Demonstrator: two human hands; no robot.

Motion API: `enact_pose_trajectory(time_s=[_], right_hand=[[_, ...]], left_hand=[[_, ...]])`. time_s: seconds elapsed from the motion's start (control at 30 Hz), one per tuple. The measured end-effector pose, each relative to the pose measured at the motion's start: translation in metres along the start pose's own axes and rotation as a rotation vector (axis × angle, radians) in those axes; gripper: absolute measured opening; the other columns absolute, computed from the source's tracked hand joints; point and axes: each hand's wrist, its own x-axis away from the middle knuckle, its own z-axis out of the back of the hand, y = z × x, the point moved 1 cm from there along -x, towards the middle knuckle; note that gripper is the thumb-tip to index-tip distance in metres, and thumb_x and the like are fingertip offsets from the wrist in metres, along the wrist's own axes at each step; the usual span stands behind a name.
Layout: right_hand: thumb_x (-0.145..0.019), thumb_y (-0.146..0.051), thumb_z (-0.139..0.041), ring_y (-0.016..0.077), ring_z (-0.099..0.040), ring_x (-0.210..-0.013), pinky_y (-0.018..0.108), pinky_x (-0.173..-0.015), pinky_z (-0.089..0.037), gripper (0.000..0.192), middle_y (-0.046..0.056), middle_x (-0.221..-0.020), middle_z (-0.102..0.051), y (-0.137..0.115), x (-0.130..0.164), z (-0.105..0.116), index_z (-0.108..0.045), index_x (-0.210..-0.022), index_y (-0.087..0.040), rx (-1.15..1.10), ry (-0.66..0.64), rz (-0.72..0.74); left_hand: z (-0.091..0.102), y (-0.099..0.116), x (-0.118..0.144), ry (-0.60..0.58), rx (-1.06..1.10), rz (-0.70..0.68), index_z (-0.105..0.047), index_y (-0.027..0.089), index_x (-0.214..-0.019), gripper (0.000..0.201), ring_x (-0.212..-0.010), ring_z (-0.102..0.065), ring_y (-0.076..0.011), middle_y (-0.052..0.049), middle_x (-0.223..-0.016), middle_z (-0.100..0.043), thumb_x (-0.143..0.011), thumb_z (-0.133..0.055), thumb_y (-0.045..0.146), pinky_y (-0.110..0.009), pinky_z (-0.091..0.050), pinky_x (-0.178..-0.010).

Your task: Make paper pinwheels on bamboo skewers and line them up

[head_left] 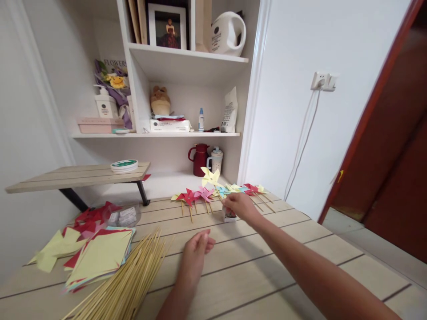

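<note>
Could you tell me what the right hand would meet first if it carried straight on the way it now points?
Probably the row of paper pinwheels just beyond the right hand, though depth is unclear.

One head-worn camera is looking forward and down across the desk (267, 266) — sitting close over its near edge, facing the shelf (187, 58) behind the desk — and taking in the wall and door right of that shelf.

Readable text, as I see it: "FLOWERS" on the bouquet wrap (113, 66), upper left shelf (capitals, pale print). Labels on the kettle (228, 33), pump bottle (105, 106) and tissue pack (169, 126) are too small to read.
</note>
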Motion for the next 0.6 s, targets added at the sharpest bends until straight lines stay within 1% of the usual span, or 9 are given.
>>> enact_pose_trajectory(time_s=[0.03,0.1,0.2,0.3,0.37,0.47,0.53,0.6], right_hand=[[-0.08,-0.03,-0.06,0.0147,-0.057,-0.05,0.027,-0.052,-0.038,0.023,0.007,-0.061,-0.07,0.001,-0.013,0.008,-0.064,-0.061,-0.016,0.061,0.017,-0.026],[-0.077,-0.026,-0.063,0.016,-0.058,-0.053,0.028,-0.053,-0.037,0.021,0.008,-0.06,-0.069,0.003,-0.034,0.021,-0.066,-0.059,-0.015,0.174,0.039,-0.074],[-0.078,-0.025,-0.067,0.019,-0.064,-0.065,0.029,-0.058,-0.04,0.019,0.01,-0.068,-0.071,0.004,-0.055,0.028,-0.069,-0.063,-0.014,0.305,0.041,-0.129],[-0.08,-0.027,-0.07,0.0205,-0.066,-0.077,0.029,-0.066,-0.046,0.015,0.011,-0.08,-0.073,0.001,-0.066,0.024,-0.072,-0.074,-0.014,0.419,-0.005,-0.185],[-0.086,-0.031,-0.068,0.0202,-0.066,-0.086,0.032,-0.074,-0.051,0.017,0.009,-0.093,-0.072,-0.001,-0.071,0.02,-0.071,-0.09,-0.015,0.493,-0.055,-0.231],[-0.093,-0.034,-0.061,0.0207,-0.065,-0.099,0.04,-0.084,-0.055,0.028,0.008,-0.116,-0.064,-0.001,-0.079,0.014,-0.062,-0.115,-0.016,0.591,-0.132,-0.291],[-0.094,-0.034,-0.059,0.0219,-0.063,-0.104,0.042,-0.087,-0.055,0.032,0.008,-0.123,-0.061,0.001,-0.084,0.011,-0.059,-0.122,-0.018,0.637,-0.177,-0.312],[-0.094,-0.033,-0.06,0.0226,-0.063,-0.105,0.042,-0.088,-0.055,0.033,0.009,-0.124,-0.06,0.006,-0.088,0.008,-0.058,-0.122,-0.018,0.671,-0.217,-0.315]], left_hand=[[-0.002,0.0,0.002,-0.033,-0.055,-0.023,-0.078,0.015,-0.091,0.031,-0.067,-0.063,-0.0193,-0.011,-0.073,-0.073,-0.071,-0.078,0.039,-0.029,-0.048,-0.068],[-0.006,0.001,0.007,-0.093,-0.16,-0.087,-0.079,0.02,-0.085,0.018,-0.072,-0.064,-0.0221,-0.01,-0.076,-0.075,-0.071,-0.077,0.03,-0.031,-0.048,-0.071],[-0.009,0.002,0.013,-0.156,-0.29,-0.187,-0.08,0.024,-0.081,0.011,-0.079,-0.065,-0.0252,-0.011,-0.084,-0.076,-0.072,-0.073,0.025,-0.032,-0.048,-0.074],[-0.008,0.003,0.013,-0.179,-0.375,-0.212,-0.08,0.024,-0.082,0.013,-0.079,-0.065,-0.0249,-0.01,-0.084,-0.075,-0.075,-0.069,0.025,-0.032,-0.048,-0.074],[-0.007,0.003,0.011,-0.207,-0.43,-0.198,-0.08,0.023,-0.086,0.018,-0.081,-0.066,-0.0243,-0.01,-0.086,-0.075,-0.078,-0.064,0.026,-0.032,-0.048,-0.076],[-0.005,0.001,0.007,-0.256,-0.496,-0.173,-0.078,0.019,-0.093,0.025,-0.083,-0.067,-0.0226,-0.009,-0.089,-0.075,-0.08,-0.057,0.026,-0.032,-0.049,-0.078],[-0.005,0.0,0.006,-0.266,-0.517,-0.162,-0.077,0.017,-0.095,0.028,-0.083,-0.067,-0.0217,-0.009,-0.089,-0.074,-0.081,-0.054,0.026,-0.031,-0.05,-0.079],[-0.005,-0.002,0.005,-0.269,-0.522,-0.149,-0.076,0.016,-0.095,0.029,-0.082,-0.067,-0.0212,-0.009,-0.089,-0.074,-0.081,-0.053,0.027,-0.031,-0.05,-0.078]])
